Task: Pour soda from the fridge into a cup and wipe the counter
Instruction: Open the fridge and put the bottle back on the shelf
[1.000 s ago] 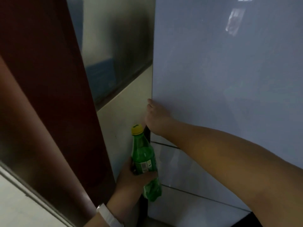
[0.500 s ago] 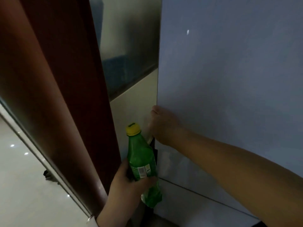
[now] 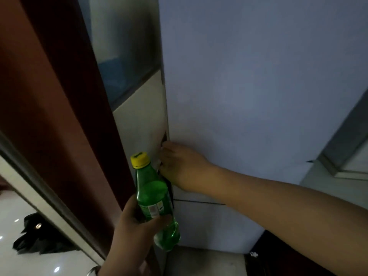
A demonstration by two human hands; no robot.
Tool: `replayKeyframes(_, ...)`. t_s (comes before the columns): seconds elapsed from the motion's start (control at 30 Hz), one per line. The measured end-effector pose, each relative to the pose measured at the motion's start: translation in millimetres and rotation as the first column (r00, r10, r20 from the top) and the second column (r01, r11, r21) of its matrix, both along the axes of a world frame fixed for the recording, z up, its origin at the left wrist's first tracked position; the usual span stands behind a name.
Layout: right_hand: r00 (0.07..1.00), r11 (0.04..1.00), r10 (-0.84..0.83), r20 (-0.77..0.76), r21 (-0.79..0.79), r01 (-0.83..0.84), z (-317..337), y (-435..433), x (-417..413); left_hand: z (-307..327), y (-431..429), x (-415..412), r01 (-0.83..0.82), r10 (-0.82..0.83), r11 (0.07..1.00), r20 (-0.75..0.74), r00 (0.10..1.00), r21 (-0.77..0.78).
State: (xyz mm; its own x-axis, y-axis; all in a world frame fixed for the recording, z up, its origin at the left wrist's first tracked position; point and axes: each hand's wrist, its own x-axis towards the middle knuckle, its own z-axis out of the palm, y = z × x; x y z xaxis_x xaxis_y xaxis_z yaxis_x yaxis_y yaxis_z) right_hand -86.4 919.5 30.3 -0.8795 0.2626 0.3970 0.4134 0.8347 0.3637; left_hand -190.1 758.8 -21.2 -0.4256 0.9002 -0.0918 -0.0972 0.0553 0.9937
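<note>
Since the earlier frames the view has swung to the right and down: more of the pale fridge door [image 3: 258,86] fills the picture, a grey ledge [image 3: 342,156] has come in at the right edge, and the glossy white floor [image 3: 39,261] shows at the lower left. Both hands have kept their grips. The left hand [image 3: 135,230] is wrapped around the lower body of the green soda bottle [image 3: 154,200], thumb across the label, holding it upright with its yellow cap [image 3: 140,159] on, just beside the door's left edge. The right hand [image 3: 183,166] rests against that same edge near the door's bottom left corner, fingers curled round it out of sight; a thin dark seam runs below, with a second pale panel [image 3: 209,226] under it. Left of the fridge stand a cream wall panel [image 3: 139,116] and a dark red-brown door frame [image 3: 59,116]. Something black [image 3: 35,238] lies on the floor, too blurred to identify.
</note>
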Motion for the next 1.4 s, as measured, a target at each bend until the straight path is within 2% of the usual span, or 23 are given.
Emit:
replayKeyframes(0.03, 0.997, 0.998, -0.047, 0.059, -0.03, 0.049, 0.5, -13.2, 5.4, 1.2, -4.2, -4.3, 0.029, -0.029, 1.0, -0.007, 1.0, 0.005)
replayKeyframes(0.1, 0.993, 0.998, -0.035, 0.111, -0.056, 0.041, 2.6, -34.4, 10.8, 5.6, -13.5, -14.1, 0.088, -0.088, 0.996, -0.008, 0.996, 0.023)
replayKeyframes(0.13, 0.982, 0.998, -0.049, 0.183, 0.037, 0.043, 5.0, -44.3, 15.2, 8.7, -17.6, -18.4, 0.118, -0.117, 0.993, -0.011, 0.993, 0.031)
replayKeyframes(0.23, 0.976, 0.978, -0.119, 0.185, 0.191, 0.083, 8.6, -68.3, 21.8, 13.7, -25.6, -31.2, 0.223, -0.218, 0.973, -0.074, 0.973, 0.066)
replayKeyframes(0.53, 0.932, 0.919, -0.344, 0.117, 0.246, 0.309, -2.3, -158.0, 68.4, 28.9, -42.7, -33.1, 0.431, -0.421, 0.89, -0.098, 0.902, 0.151)
replayKeyframes(0.73, 0.869, 0.863, -0.484, 0.107, 0.225, 0.453, -4.1, -220.6, 111.8, 26.1, -58.9, -6.2, 0.577, -0.571, 0.802, -0.085, 0.816, 0.155)
replayKeyframes(0.83, 0.844, 0.833, -0.533, 0.058, 0.212, 0.511, -7.5, -246.8, 133.3, 22.4, -64.8, 13.1, 0.618, -0.62, 0.771, -0.044, 0.784, 0.15)
replayKeyframes(1.1, 0.747, 0.725, -0.66, -0.074, 0.195, 0.66, -17.5, -293.9, 204.0, 31.4, -81.7, 79.0, 0.755, -0.751, 0.641, -0.092, 0.654, 0.134)
replayKeyframes(1.2, 0.69, 0.679, -0.705, -0.165, 0.126, 0.723, -24.6, -309.9, 228.1, 32.6, -85.3, 106.8, 0.79, -0.783, 0.6, -0.111, 0.612, 0.129)
replayKeyframes(1.4, 0.573, 0.591, -0.783, -0.242, -0.001, 0.807, -35.7, -330.7, 273.3, 35.8, -91.6, 153.8, 0.801, -0.788, 0.586, -0.142, 0.599, 0.126)
